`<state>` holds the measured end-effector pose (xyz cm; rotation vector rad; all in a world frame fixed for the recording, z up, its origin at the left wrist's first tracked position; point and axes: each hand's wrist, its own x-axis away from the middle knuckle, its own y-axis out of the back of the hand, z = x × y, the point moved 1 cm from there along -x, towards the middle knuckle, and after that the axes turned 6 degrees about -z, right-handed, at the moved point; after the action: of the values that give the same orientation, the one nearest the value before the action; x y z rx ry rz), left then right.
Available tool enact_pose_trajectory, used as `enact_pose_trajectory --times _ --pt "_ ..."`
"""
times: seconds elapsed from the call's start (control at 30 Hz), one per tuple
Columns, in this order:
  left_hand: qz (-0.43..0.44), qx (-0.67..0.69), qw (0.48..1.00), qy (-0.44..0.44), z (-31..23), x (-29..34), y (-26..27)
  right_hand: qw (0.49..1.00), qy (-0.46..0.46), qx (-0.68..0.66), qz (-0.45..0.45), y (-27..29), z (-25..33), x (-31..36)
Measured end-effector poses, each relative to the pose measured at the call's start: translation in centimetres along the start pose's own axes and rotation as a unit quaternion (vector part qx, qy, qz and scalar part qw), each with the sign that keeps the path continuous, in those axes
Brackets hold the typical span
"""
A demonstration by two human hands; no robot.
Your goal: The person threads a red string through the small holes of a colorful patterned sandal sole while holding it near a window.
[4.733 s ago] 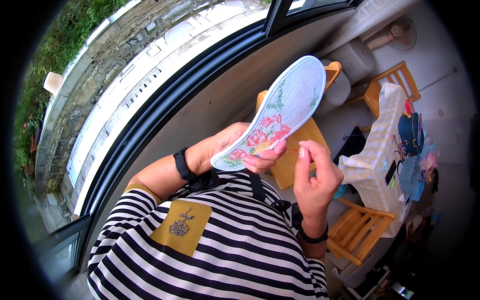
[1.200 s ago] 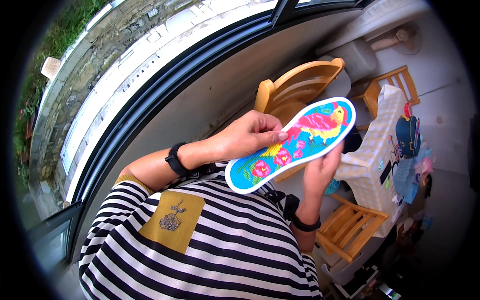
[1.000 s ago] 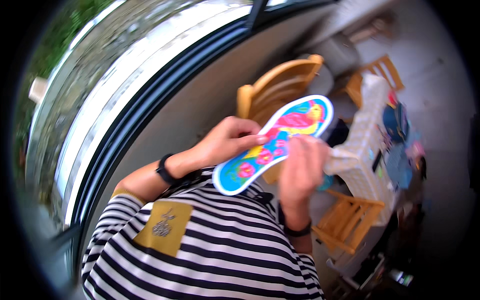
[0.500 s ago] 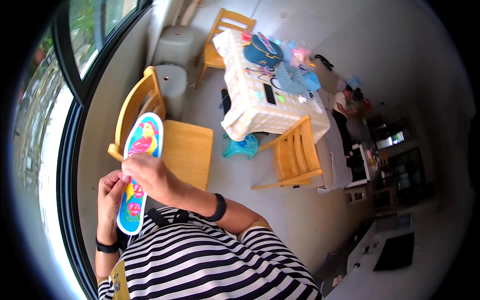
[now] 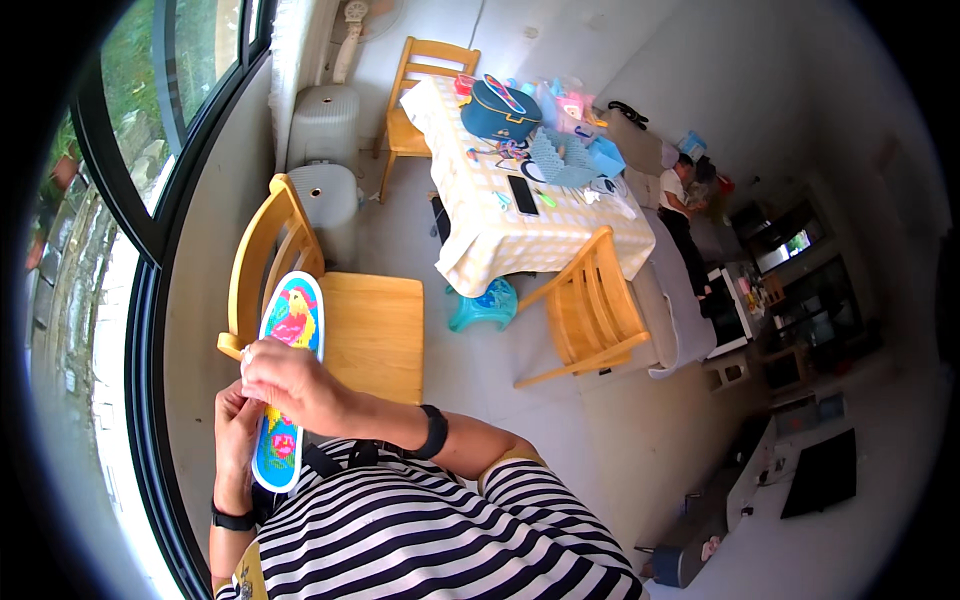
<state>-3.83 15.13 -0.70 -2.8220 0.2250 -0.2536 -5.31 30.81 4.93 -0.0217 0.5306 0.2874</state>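
A long, round-ended embroidered insole [image 5: 278, 458] with a white border is held upright in front of me, close to the window side. Its blue ground carries a pink and yellow bird at the top and pink flowers lower down. My left hand [image 5: 234, 430] grips its left edge near the middle, fingers closed. Across the front of it lies my right hand [image 5: 300, 385], fingertips pinched together close to the left thumb. Whatever sits in that pinch is too small to make out. The right hand covers the insole's middle.
A wooden chair [image 5: 373, 335] stands just beyond the insole. Farther off, a table with a checked cloth [image 5: 540, 240] bears a dark teal case [image 5: 497, 115], a phone [image 5: 522, 195] and a blue basket [image 5: 562, 160]. Another chair [image 5: 590, 305] and a turquoise stool [image 5: 484, 308] stand nearby. A person [image 5: 676, 200] is at the back right.
The view has shifted, so the insole and both hands appear slightly lower. My right fingertips have lifted a little off the insole's left edge; my left hand keeps its grip.
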Motion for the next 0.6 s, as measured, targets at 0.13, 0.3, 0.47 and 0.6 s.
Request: enact_pose_trajectory --times 0.13,0.3,0.47,0.6 --pt "-0.072 -0.113 0.989 -0.061 -2.1 0.1 1.9 0.904 -0.23 -0.356 -0.061 3.6 1.6 -0.8" --pt "-0.22 -0.205 0.929 -0.214 -7.3 3.7 8.8 0.915 -0.181 -0.29 -0.213 14.0 3.6 0.7" --pt "-0.299 -0.249 0.911 -0.138 -7.7 6.8 9.9 0.933 -0.204 -0.181 -0.233 17.4 4.1 2.4" --pt "-0.199 -0.263 0.935 -0.129 -6.4 5.0 6.4 0.938 -0.271 -0.164 -0.141 9.1 0.3 1.6"
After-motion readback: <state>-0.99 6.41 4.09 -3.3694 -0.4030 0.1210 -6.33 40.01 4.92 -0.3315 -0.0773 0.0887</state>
